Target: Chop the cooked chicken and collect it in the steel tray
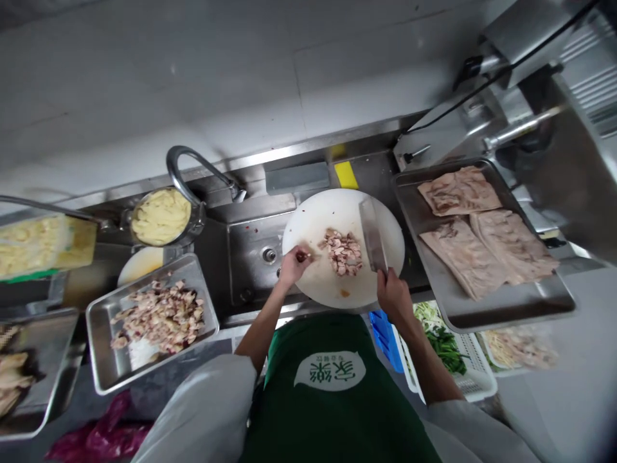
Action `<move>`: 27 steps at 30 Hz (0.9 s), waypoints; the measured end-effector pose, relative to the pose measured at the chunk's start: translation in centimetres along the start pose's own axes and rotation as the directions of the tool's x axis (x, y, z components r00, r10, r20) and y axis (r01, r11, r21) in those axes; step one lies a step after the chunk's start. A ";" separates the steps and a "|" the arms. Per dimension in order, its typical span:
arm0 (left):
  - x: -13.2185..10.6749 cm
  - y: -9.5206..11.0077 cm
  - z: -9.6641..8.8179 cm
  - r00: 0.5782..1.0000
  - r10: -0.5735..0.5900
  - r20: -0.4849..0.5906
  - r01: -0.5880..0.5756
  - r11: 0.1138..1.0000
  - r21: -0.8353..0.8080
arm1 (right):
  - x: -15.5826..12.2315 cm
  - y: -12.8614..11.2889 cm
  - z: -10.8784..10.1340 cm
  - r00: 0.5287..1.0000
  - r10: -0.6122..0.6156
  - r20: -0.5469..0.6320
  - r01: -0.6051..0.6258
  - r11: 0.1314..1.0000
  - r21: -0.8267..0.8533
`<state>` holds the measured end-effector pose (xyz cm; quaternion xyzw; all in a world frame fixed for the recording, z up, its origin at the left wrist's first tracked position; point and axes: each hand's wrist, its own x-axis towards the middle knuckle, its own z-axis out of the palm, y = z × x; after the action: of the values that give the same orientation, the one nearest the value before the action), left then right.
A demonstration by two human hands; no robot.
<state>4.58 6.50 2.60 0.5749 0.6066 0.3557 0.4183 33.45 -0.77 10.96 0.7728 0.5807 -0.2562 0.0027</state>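
In the head view, a round white cutting board [308, 222] lies across the sink edge in front of me. Chopped pieces of cooked meat [343, 253] are heaped at its middle. My right hand [394, 294] grips the handle of a cleaver [372, 231], whose broad blade rests over the right part of the board. At the board's left edge, my left hand [294, 265] has its fingers curled together, with a small dark reddish spot between them. What they hold is too small to name.
Left of the sink [250, 257] are a faucet [186, 157], a bowl of pale yellow slices [161, 217] and a metal tray [96, 315] of chopped meat. To the right, another tray [457, 315] bears large meat slabs [486, 254]. A white basket [482, 382] of greens stands below.
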 end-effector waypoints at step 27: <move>-5.3 -3.7 0.4 0.928 0.329 -0.174 -0.300 0.937 0.177 | 1.8 -14.6 7.1 0.909 -0.354 0.220 0.367 0.930 -0.019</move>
<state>3.45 0.92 -0.40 0.6553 0.5700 0.4287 0.2488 17.92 3.43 8.34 0.6201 0.7170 -0.3158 0.0406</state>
